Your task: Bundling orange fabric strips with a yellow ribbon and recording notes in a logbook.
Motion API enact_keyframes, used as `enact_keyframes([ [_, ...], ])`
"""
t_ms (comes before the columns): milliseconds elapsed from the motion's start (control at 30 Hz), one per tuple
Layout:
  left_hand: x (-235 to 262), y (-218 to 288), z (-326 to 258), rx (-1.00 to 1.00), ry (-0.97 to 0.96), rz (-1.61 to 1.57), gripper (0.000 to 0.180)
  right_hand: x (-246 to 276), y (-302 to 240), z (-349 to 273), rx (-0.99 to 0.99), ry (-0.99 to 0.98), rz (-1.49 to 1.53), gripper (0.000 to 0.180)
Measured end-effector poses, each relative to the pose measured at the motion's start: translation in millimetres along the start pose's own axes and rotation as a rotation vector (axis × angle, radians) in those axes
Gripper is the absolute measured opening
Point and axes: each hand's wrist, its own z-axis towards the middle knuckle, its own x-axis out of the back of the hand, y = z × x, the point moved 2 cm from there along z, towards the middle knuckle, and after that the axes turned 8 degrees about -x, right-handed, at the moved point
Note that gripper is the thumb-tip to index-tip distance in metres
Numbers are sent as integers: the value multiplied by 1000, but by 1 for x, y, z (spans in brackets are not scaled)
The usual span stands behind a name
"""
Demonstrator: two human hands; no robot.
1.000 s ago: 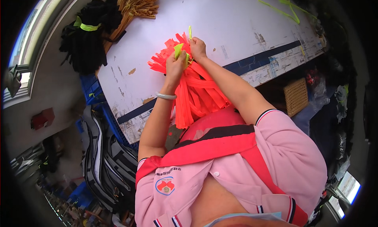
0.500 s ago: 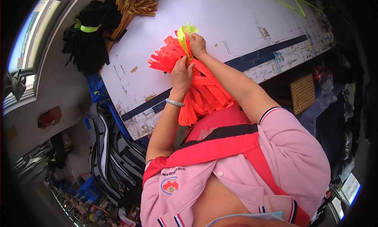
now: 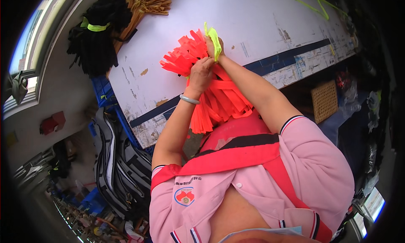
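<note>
A bundle of bright red-orange fabric strips [image 3: 221,100] lies across the front edge of the white table, its cut ends fanned out to the far left and its other end hanging toward my lap. My left hand [image 3: 201,75] is closed at the bundle's middle, fingers pinching a yellow-green strip [image 3: 214,41] where it crosses the red strips. Just beyond it, my right hand [image 3: 210,46] is closed on the same strip, partly covered by the strip's loose end. A little more yellow-green shows beside my left hand at the bundle's waist.
On the worn white table [image 3: 249,15], a black strip bundle [image 3: 95,40] tied in yellow-green and a tan strip bundle [image 3: 147,4] lie at the far left. Loose yellow-green strips [image 3: 310,6] rest far right. Blue crates [image 3: 102,95] and grey-black pieces [image 3: 122,167] stand left; a woven seat [image 3: 324,101] is at right.
My right hand has moved slightly down and right, and the yellow-green strip's end now drapes over it. My left hand has shifted right, closer to it. The fanned red ends have spread upward.
</note>
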Motion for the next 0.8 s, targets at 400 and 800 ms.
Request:
enact_keyframes([
  [400,-16,-21,-3,528,259,-717,16,2,8,1,-86,-84,11,17],
  [800,-13,-11,-18,470,167,-674,15,-19,27,31,-165,-203,84,35],
])
